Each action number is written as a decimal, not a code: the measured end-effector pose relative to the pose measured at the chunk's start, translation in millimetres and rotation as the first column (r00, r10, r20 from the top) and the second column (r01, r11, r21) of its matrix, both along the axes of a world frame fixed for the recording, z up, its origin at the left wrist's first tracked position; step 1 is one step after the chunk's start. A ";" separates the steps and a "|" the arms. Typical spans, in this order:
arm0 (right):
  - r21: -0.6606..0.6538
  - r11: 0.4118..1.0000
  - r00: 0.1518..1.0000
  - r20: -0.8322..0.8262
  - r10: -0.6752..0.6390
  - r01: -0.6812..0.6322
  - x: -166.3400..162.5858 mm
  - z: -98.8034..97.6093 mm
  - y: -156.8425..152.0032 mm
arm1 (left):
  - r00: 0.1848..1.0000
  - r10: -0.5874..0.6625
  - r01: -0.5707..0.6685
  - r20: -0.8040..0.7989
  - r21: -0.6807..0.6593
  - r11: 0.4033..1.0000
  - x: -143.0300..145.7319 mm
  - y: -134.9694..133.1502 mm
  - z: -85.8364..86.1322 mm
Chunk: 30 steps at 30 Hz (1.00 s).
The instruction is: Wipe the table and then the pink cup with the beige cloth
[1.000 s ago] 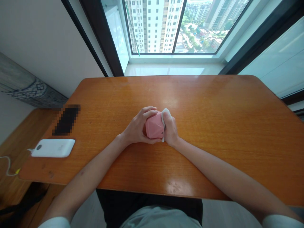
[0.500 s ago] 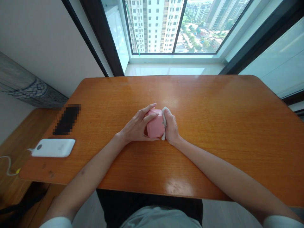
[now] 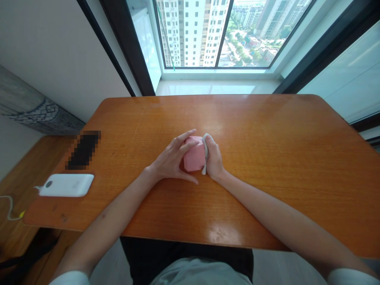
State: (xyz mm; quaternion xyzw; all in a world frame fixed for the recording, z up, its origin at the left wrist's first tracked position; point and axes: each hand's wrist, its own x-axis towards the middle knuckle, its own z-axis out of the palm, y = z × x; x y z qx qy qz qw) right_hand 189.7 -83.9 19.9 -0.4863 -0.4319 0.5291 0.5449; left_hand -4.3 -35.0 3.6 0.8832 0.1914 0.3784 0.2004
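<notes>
A small pink block-like box [image 3: 194,157] sits between my hands near the middle of the wooden table [image 3: 267,158]. My left hand [image 3: 175,156] curves around its left side with spread fingers. The index finger lies over the box's top, and the thumb stands off from its near side. In my right hand [image 3: 214,158] is a folded white cloth [image 3: 204,152], gripped with the thumb on top and pressed against the box's right side. The fingers under the cloth are mostly hidden.
At the table's left lie a white power bank-like device [image 3: 67,185] with a cable and a dark, pixelated rectangular object [image 3: 84,150]. A window [image 3: 202,35] is beyond the far edge. A grey patterned curtain [image 3: 44,107] hangs at the left.
My left thumb has moved away from the box's near side, toward me. The right hand, the cloth and the box have hardly moved.
</notes>
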 end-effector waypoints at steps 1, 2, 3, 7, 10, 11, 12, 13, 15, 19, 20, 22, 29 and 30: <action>0.001 1.000 1.000 -0.012 -0.004 0.004 0.0 -1.3 1.6 | 0.999 0.017 -0.015 -0.041 0.051 0.999 -0.3 0.0 1.0; 0.007 1.000 1.000 -0.022 -0.009 0.009 0.1 -2.3 2.4 | 0.997 0.038 -0.032 -0.066 0.082 0.996 -0.1 -0.6 2.2; 0.018 1.000 0.999 -0.031 -0.016 0.016 0.2 -2.9 2.2 | 0.996 0.055 -0.048 -0.069 0.094 0.994 0.6 -1.5 3.5; 0.042 0.999 1.000 0.015 -0.002 0.001 0.6 -0.7 -6.0 | 0.997 0.045 -0.040 0.066 -0.076 0.996 4.7 -5.9 6.5; 0.046 0.997 0.994 0.089 0.059 -0.064 0.6 2.3 -12.0 | 0.994 0.038 0.000 0.105 -0.344 0.939 4.6 -6.8 3.8; 0.049 0.996 0.993 0.094 0.065 -0.070 0.6 2.7 -12.3 | 0.994 0.037 0.006 0.099 -0.395 0.919 3.8 -6.4 2.2; 0.049 0.997 0.994 0.087 0.060 -0.065 0.5 2.7 -11.6 | 0.995 0.034 0.008 0.096 -0.410 0.912 2.8 -5.6 0.5; 0.044 0.998 0.996 0.073 0.048 -0.052 0.4 2.2 -10.1 | 0.994 0.030 0.012 0.102 -0.387 0.922 1.9 -4.5 -1.2; 0.032 0.999 0.999 0.037 0.016 -0.017 0.2 0.3 -5.3 | 0.994 0.005 0.025 0.110 -0.263 0.964 0.7 -1.7 -3.8; 0.025 1.000 1.000 -0.021 -0.009 0.010 -0.2 -3.4 2.9 | 1.000 -0.002 0.003 0.011 -0.024 1.000 2.5 0.2 -2.0; 0.028 1.000 1.000 -0.027 -0.011 0.011 -0.1 -3.5 3.3 | 1.000 0.013 -0.013 -0.006 -0.002 1.000 3.5 -0.9 0.0; 0.046 0.999 0.999 -0.026 -0.022 0.023 0.1 -2.6 1.3 | 1.000 0.031 -0.031 0.007 0.003 1.000 5.5 -4.4 4.5; 0.054 0.997 0.997 0.059 0.045 -0.049 0.8 3.0 -9.5 | 0.996 0.075 -0.049 0.054 -0.383 0.922 5.7 -7.1 4.6; 0.048 0.998 0.998 0.053 0.034 -0.036 0.8 3.3 -8.8 | 0.993 0.098 -0.071 0.067 -0.332 0.941 6.8 -6.7 6.5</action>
